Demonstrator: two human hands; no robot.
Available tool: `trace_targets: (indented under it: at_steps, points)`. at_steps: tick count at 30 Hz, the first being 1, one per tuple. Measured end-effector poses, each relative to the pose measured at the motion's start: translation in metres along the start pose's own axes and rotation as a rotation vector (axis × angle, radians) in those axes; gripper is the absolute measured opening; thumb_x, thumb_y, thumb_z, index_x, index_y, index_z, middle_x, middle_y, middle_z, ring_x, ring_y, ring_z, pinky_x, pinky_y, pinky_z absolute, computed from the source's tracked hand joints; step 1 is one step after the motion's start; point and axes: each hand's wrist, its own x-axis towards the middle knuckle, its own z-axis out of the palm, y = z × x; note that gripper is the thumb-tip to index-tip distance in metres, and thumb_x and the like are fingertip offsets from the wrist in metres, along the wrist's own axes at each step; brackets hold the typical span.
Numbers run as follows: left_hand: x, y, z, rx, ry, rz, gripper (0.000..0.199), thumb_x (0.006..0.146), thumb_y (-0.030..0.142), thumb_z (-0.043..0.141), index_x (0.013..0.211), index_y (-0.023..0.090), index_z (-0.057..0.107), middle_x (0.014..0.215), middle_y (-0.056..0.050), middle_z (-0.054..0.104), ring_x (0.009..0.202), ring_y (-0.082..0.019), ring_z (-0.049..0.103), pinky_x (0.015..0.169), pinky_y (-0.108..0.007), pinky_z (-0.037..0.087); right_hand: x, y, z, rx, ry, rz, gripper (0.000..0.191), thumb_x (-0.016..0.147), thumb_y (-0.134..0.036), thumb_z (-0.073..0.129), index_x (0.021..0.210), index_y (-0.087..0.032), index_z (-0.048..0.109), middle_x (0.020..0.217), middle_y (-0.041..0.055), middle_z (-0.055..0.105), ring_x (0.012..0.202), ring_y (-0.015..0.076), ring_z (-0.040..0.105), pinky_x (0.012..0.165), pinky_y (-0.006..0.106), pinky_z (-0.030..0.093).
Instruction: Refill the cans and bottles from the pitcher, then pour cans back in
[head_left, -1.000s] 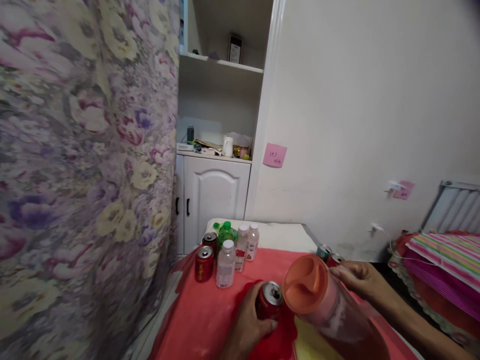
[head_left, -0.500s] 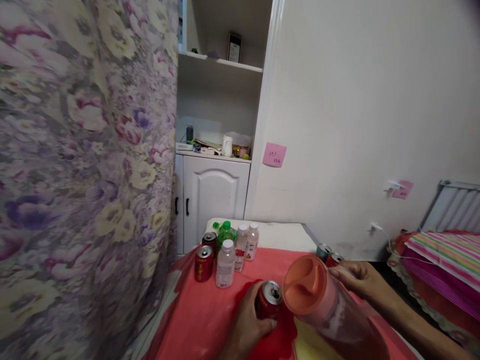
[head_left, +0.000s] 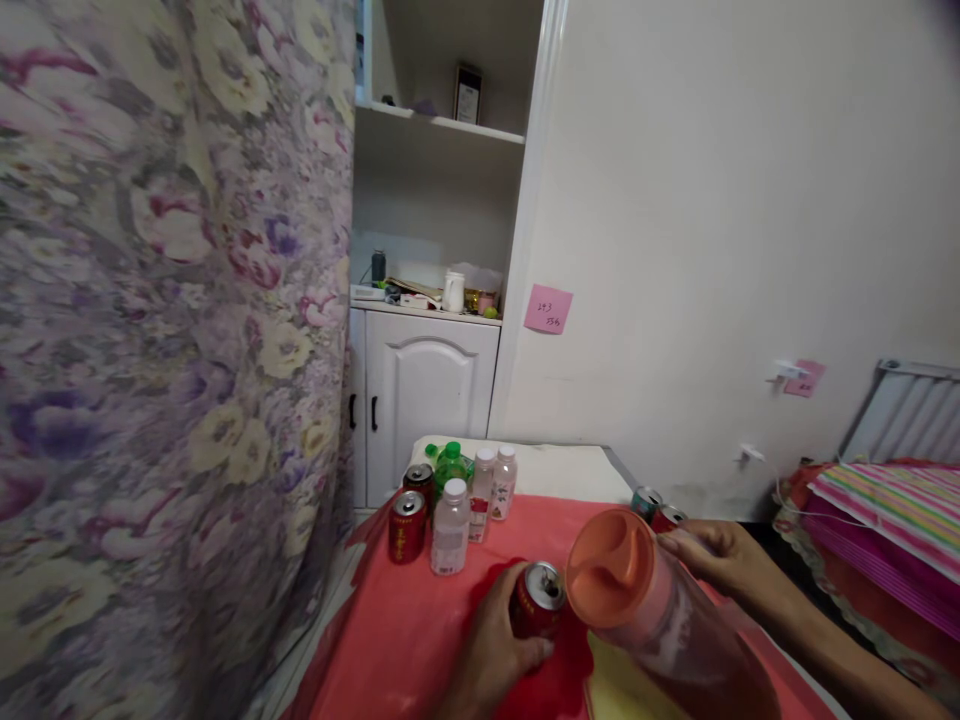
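My left hand (head_left: 499, 640) is wrapped round an opened red drink can (head_left: 537, 600), which stands upright over the red table cover. Right beside it leans a clear plastic pitcher (head_left: 675, 620) with an orange lid (head_left: 609, 568), tilted so the lid points at the can's top. My right hand (head_left: 709, 552) grips the pitcher from behind on the far side; its body hides part of the fingers. No stream of liquid can be made out between lid and can. Pale liquid or foam shows inside the pitcher.
On the left stand two red cans (head_left: 407, 527), several clear bottles with white caps (head_left: 450, 530) and a green bottle (head_left: 451, 466). Two more cans (head_left: 646, 502) stand behind the pitcher. A floral curtain (head_left: 180, 350) hangs left; a bed (head_left: 885, 540) is at right.
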Motion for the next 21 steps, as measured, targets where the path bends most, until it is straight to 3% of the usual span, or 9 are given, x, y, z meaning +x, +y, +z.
trace_targets:
  at_steps: [21]
  points:
    - [-0.0010,0.0030,0.0015,-0.028,-0.002,-0.009,0.078,0.050,-0.003,0.068,0.123,0.022,0.059,0.126,-0.005,0.069,0.121,-0.030,0.060,0.107,-0.038,0.045,-0.0004,-0.0013,-0.0012,-0.025,-0.011,-0.004,0.054,0.083,-0.064,0.056,0.059,-0.024,0.030,0.057,-0.0077,0.023,0.053,0.0091,0.019,0.052,0.028,0.014]
